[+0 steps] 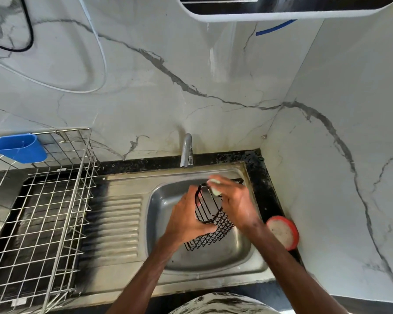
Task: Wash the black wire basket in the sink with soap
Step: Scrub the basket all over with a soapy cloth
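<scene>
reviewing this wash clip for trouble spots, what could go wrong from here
The left hand alone grips the black wire basket above the sink; once soapy, it could slip and drop. The right hand holds a pale scrubber against the basket's top rim, where it might snag on the wires. The red soap dish sits on the counter close to the right forearm and could get knocked.

Both forearms reach forward, left hand (187,215) curled round the basket (221,224), right hand (237,200) pinching a pale lump (214,189).
</scene>
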A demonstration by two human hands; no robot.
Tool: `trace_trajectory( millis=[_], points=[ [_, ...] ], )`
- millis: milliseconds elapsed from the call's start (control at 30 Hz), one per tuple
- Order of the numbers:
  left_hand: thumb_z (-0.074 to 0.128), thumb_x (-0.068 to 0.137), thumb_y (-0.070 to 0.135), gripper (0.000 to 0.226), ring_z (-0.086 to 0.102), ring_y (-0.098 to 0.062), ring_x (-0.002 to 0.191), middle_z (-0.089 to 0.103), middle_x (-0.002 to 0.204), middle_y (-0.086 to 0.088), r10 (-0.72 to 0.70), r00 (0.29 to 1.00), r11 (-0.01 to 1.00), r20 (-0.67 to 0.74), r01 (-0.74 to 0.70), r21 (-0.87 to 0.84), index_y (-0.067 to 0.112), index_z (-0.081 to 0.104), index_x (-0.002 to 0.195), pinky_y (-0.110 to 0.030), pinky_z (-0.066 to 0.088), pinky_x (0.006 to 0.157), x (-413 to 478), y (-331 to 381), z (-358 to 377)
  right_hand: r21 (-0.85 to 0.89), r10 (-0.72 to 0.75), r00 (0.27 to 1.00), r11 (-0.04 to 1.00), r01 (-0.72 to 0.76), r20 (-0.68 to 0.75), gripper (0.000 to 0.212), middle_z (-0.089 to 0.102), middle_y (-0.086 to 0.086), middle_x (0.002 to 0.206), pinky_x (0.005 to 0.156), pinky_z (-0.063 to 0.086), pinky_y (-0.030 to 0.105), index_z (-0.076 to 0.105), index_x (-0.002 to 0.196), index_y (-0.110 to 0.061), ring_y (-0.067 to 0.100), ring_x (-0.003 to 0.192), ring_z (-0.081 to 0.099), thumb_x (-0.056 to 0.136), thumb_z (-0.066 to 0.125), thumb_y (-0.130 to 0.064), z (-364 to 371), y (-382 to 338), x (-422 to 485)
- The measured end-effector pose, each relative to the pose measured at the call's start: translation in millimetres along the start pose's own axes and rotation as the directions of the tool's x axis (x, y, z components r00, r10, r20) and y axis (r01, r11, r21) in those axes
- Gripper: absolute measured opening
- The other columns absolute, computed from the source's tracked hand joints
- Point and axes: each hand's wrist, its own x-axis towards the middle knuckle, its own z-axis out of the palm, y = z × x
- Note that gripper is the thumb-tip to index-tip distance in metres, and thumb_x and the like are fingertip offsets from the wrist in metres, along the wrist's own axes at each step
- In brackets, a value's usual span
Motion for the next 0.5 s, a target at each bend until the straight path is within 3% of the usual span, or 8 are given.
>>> trace_trajectory(
  millis=[67, 133, 233, 333, 433, 500],
  points=[
    [0.090, 0.055, 0.060, 0.123, 0.058, -0.018, 0.126, 0.058, 0.141, -0.001, -0.009, 1.000, 1.000, 0.015, 0.009, 0.020, 0.019, 0.029, 0.154, -0.044, 0.049, 0.109, 1.8, -1.9, 0.0, -0.043, 0.167, 0.980, 0.984, -0.172, -0.106, 0.047, 0.066, 0.015, 0.130, 0.095, 0.058, 0.031, 0.071, 0.119, -0.003, 0.024, 0.117, 0.067, 0.087, 0.042, 0.016, -6.1, 31.2, 0.1],
    [0.091, 0.054, 0.058, 0.127, 0.057, -0.019, 0.128, 0.057, 0.143, -0.001, -0.015, 1.000, 1.000, 0.012, 0.015, 0.024, 0.019, 0.026, 0.156, -0.046, 0.047, 0.111, 3.6, -0.8, -1.8, -0.060, 0.242, 0.958, 0.966, -0.253, -0.153, 0.055, 0.067, 0.016, 0.129, 0.093, 0.059, 0.031, 0.072, 0.117, -0.003, 0.027, 0.115, 0.069, 0.078, 0.049, 0.029, -5.1, 42.2, -2.6],
    [0.089, 0.054, 0.057, 0.116, 0.063, -0.013, 0.114, 0.062, 0.129, 0.007, 0.010, 1.000, 1.000, 0.006, -0.011, 0.020, 0.026, 0.031, 0.150, -0.039, 0.056, 0.095, 8.3, 3.5, -4.9, -0.065, 0.072, 0.985, 0.994, -0.083, -0.155, 0.064, 0.069, 0.017, 0.124, 0.089, 0.052, 0.009, 0.072, 0.114, 0.001, 0.020, 0.105, 0.071, 0.069, 0.045, 0.037, 10.3, 2.5, -0.3],
    [0.091, 0.057, 0.056, 0.108, 0.061, -0.006, 0.115, 0.060, 0.131, 0.012, 0.039, 0.999, 0.999, -0.009, -0.039, -0.014, 0.026, 0.038, 0.146, -0.031, 0.056, 0.091, 9.2, 5.5, -8.2, 0.003, -0.099, 0.992, 0.995, 0.099, -0.080, 0.062, 0.068, 0.014, 0.125, 0.098, 0.047, 0.010, 0.071, 0.116, 0.002, 0.014, 0.112, 0.067, 0.070, 0.046, 0.036, 17.8, -28.8, 6.0],
    [0.092, 0.056, 0.051, 0.111, 0.060, -0.009, 0.116, 0.061, 0.133, 0.009, 0.036, 0.999, 0.999, -0.009, -0.036, -0.031, 0.025, 0.035, 0.148, -0.030, 0.052, 0.095, 7.6, 5.0, -9.6, 0.005, -0.104, 0.988, 0.994, 0.105, -0.116, 0.057, 0.068, 0.015, 0.126, 0.098, 0.048, 0.011, 0.070, 0.118, 0.001, 0.007, 0.114, 0.061, 0.077, 0.045, 0.031, 12.6, -7.5, 8.2],
    [0.092, 0.056, 0.049, 0.118, 0.059, -0.012, 0.119, 0.058, 0.137, 0.006, 0.014, 1.000, 1.000, 0.008, -0.014, -0.012, 0.024, 0.029, 0.153, -0.030, 0.045, 0.101, 5.6, 3.5, -9.4, -0.035, 0.004, 0.989, 0.999, -0.009, -0.151, 0.057, 0.067, 0.015, 0.129, 0.094, 0.054, 0.017, 0.070, 0.120, -0.004, 0.015, 0.117, 0.065, 0.081, 0.045, 0.029, 8.2, 20.6, 7.2]
  ],
)
